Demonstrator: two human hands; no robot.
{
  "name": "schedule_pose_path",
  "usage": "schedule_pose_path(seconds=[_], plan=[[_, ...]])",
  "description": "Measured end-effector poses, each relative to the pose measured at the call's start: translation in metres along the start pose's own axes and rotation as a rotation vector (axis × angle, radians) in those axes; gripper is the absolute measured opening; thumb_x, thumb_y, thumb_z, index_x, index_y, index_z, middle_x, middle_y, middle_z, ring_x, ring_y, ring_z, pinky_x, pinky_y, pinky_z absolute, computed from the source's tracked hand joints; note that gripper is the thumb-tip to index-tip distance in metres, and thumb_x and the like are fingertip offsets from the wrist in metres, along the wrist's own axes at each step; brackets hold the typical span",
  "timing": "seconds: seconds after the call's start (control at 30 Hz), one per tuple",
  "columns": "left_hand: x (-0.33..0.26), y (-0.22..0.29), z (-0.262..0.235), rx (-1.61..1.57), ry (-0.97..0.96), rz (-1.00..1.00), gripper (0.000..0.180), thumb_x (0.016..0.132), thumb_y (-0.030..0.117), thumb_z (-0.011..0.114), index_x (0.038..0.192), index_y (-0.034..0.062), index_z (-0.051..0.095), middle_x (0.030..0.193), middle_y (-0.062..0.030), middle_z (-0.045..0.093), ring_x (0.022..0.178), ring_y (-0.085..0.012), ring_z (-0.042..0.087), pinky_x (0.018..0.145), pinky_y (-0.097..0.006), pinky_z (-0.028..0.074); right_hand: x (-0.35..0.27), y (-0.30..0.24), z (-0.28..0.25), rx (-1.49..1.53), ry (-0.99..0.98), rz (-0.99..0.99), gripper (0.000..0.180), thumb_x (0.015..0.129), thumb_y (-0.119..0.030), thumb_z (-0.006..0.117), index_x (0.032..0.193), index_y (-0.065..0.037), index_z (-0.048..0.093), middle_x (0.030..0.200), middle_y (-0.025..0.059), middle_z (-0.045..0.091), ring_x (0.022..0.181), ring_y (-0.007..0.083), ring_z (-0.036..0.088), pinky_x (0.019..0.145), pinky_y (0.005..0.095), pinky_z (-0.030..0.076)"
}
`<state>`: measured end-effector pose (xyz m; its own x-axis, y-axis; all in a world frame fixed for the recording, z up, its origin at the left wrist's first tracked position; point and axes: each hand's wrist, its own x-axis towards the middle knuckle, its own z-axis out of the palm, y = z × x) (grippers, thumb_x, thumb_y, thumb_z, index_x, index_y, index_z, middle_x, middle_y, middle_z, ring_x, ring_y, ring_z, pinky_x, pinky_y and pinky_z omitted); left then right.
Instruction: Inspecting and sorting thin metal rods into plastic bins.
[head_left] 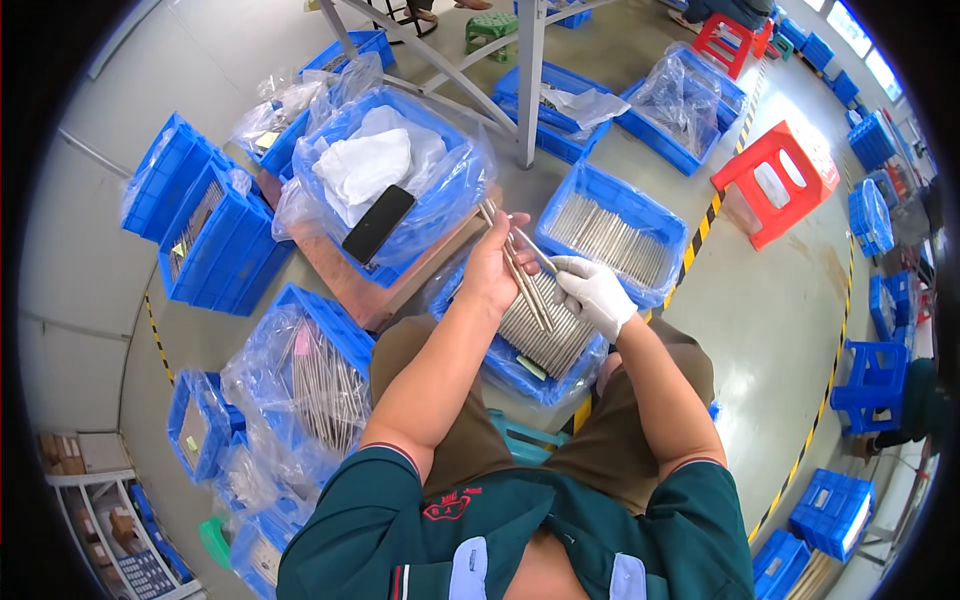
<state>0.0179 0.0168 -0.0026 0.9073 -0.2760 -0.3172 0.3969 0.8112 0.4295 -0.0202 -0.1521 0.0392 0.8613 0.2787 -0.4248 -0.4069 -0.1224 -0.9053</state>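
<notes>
My bare left hand (490, 266) is closed around a small bundle of slim metal rods (532, 297), which stick out past the fingers at both ends. My right hand (600, 298), in a white glove, pinches one end of a single metal rod (537, 250) that slants toward the left hand. Below both hands, between my knees, a plastic-lined blue crate (540, 388) holds rows of similar rods (555, 345). Just beyond it, another blue crate (672, 235) contains more rods (610, 240) lying side by side.
A dark phone (379, 223) lies on a lined blue crate (440, 130) with white cloth, at the left. Loose long rods (325, 385) fill a bagged crate nearer me. Stacked crates (225, 240) stand far left, a red stool (775, 185) right. A metal frame leg (529, 90) rises ahead.
</notes>
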Motion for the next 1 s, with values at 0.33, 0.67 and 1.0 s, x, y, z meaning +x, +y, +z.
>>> schedule_pose_path(seconds=[0.33, 0.67, 1.0], plan=[[0.002, -0.007, 0.005, -0.013, -0.029, 0.035, 0.038, 0.085, 0.041, 0.06, 0.104, 0.0074, 0.058, 0.065, 0.001, 0.044, 0.054, -0.0111, 0.04, 0.05, -0.027, 0.034, -0.007, -0.003, 0.001, 0.015, 0.057, -0.016, 0.045, 0.084, -0.013, 0.05, 0.127, -0.002, 0.048, 0.067, 0.0009, 0.055, 0.047, 0.0054, 0.044, 0.042, 0.0197, 0.035], [0.003, -0.007, 0.007, -0.027, 0.001, 0.024, 0.042, 0.085, 0.042, 0.06, 0.107, 0.007, 0.056, 0.064, 0.0015, 0.044, 0.055, -0.011, 0.041, 0.05, -0.027, 0.034, -0.007, -0.007, 0.008, 0.021, 0.056, -0.051, 0.043, 0.086, -0.013, 0.049, 0.128, -0.003, 0.046, 0.068, 0.0012, 0.056, 0.047, 0.0034, 0.043, 0.041, 0.0178, 0.033], [-0.014, -0.033, 0.019, 0.273, -0.072, -0.099, 0.035, 0.092, 0.034, 0.049, 0.115, 0.0086, 0.057, 0.067, 0.0025, 0.051, 0.055, -0.0081, 0.044, 0.05, -0.024, 0.038, 0.005, -0.011, 0.007, 0.191, 0.169, -0.067, 0.036, 0.088, -0.014, 0.051, 0.121, 0.001, 0.05, 0.067, 0.0049, 0.058, 0.05, 0.0082, 0.05, 0.043, 0.021, 0.037]])
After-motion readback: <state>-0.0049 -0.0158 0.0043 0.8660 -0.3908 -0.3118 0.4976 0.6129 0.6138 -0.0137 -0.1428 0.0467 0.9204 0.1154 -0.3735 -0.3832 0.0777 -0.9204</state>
